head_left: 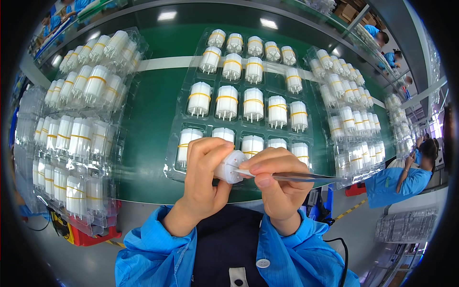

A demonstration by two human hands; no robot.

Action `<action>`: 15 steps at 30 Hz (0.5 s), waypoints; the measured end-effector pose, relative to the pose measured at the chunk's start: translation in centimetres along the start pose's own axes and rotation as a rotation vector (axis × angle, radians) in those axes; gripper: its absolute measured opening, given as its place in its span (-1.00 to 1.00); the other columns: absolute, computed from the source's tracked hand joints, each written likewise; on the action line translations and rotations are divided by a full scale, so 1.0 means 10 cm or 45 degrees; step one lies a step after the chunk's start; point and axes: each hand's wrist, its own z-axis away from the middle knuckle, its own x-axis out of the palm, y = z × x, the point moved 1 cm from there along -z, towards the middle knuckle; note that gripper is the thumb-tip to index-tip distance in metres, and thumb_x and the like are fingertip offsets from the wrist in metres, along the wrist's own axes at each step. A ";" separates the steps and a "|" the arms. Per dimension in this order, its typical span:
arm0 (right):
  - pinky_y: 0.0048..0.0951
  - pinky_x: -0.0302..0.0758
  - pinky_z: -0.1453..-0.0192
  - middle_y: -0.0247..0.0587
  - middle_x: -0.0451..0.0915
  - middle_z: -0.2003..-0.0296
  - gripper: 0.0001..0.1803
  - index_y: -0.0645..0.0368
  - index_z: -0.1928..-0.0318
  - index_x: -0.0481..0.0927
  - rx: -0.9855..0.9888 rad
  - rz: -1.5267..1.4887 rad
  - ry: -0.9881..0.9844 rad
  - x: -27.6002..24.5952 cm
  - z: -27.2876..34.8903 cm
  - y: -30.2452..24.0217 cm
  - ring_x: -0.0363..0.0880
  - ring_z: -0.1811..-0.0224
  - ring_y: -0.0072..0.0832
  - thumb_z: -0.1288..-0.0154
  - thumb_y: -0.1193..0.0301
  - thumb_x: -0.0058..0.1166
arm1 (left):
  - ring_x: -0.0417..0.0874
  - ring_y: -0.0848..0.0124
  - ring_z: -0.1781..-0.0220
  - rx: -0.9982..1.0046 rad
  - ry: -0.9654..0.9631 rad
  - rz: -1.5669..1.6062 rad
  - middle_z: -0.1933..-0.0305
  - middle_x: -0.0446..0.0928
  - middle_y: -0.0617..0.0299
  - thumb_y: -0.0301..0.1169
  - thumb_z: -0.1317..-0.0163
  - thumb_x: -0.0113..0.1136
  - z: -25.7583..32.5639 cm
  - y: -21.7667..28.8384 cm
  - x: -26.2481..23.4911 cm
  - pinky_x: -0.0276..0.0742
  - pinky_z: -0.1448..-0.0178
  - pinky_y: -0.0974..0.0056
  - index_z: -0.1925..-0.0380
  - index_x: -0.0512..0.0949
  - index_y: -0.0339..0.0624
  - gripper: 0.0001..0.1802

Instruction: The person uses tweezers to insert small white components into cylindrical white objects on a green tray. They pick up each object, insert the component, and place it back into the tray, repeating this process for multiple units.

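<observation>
The left hand grips a small white cylindrical part, held just above the near edge of the green table. The right hand pinches metal tweezers, tips at the part's end face (whether they touch a pin cannot be made out). The hands hide part of the front row of the clear tray of white yellow-banded parts. Stacked trays blur at left.
</observation>
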 end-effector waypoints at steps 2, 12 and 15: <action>-0.44 0.59 0.20 0.00 0.71 0.30 -0.87 0.36 0.22 0.65 0.006 0.025 -0.014 0.00 -0.02 -0.02 0.69 0.27 -0.32 -0.19 0.62 0.24 | 0.48 0.02 0.05 0.010 -0.005 -0.002 0.03 0.45 -0.09 -0.81 0.26 0.13 -0.01 0.00 0.00 0.44 -0.02 0.09 -0.10 0.41 -0.31 -0.26; -0.45 0.58 0.21 -0.02 0.69 0.30 -0.87 0.34 0.23 0.66 -0.011 0.092 -0.026 -0.02 -0.05 -0.03 0.68 0.28 -0.34 -0.18 0.61 0.25 | 0.49 0.01 0.05 0.000 -0.039 0.011 0.02 0.45 -0.09 -0.79 0.21 0.19 0.01 -0.02 -0.01 0.44 -0.03 0.08 -0.11 0.40 -0.31 -0.28; -0.45 0.58 0.21 -0.02 0.70 0.30 -0.86 0.34 0.23 0.66 0.022 0.044 0.007 -0.02 -0.03 -0.02 0.68 0.28 -0.35 -0.18 0.60 0.26 | 0.49 0.01 0.04 -0.016 -0.041 0.025 0.02 0.45 -0.10 -0.79 0.21 0.20 0.01 -0.01 -0.01 0.44 -0.03 0.08 -0.11 0.40 -0.31 -0.28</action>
